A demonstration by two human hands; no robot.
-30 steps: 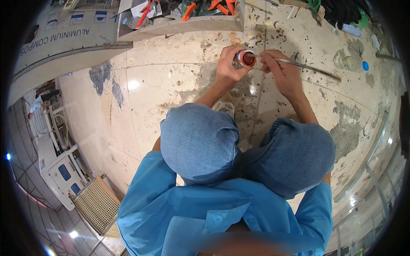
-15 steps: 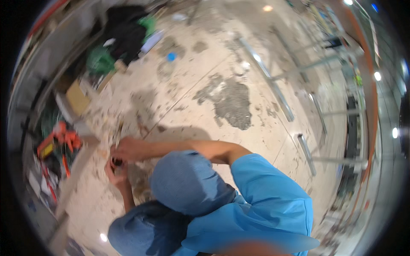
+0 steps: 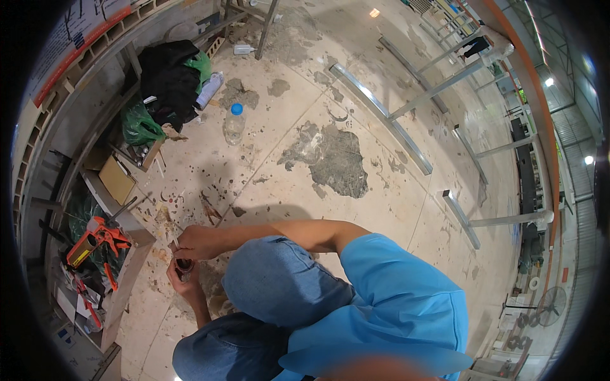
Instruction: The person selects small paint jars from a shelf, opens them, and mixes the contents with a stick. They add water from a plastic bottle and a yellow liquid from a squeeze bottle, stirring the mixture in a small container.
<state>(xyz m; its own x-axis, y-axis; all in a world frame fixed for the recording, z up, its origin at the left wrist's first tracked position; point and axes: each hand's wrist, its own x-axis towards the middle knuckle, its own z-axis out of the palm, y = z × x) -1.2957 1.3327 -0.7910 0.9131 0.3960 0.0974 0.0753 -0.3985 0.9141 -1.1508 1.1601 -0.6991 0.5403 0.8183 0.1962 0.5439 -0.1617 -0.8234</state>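
I am crouched over a stained tile floor, both hands together low on the left. My left hand (image 3: 185, 284) is closed around a small round container (image 3: 184, 265) with a dark opening; its kind is hard to tell. Directly above it my right hand (image 3: 198, 242) is closed, with a thin pale stick-like piece (image 3: 176, 244) showing past its fingertips. The right hand is against or just over the container's mouth, and its fingers hide part of it. My denim-covered knees (image 3: 286, 279) are close to both hands.
At the left, a wooden box (image 3: 124, 279) holds an orange caulking gun (image 3: 101, 241) and red-handled tools. Beyond are a cardboard piece (image 3: 117, 180), a green bag (image 3: 141, 126), a dark cloth (image 3: 166, 79) and a blue-capped bottle (image 3: 234, 127). Metal frame tubes (image 3: 381, 117) lie at right.
The view has shifted and is sharper, with the scene sitting differently in the picture. Both hands stay together at the container, with little visible change in their grip.
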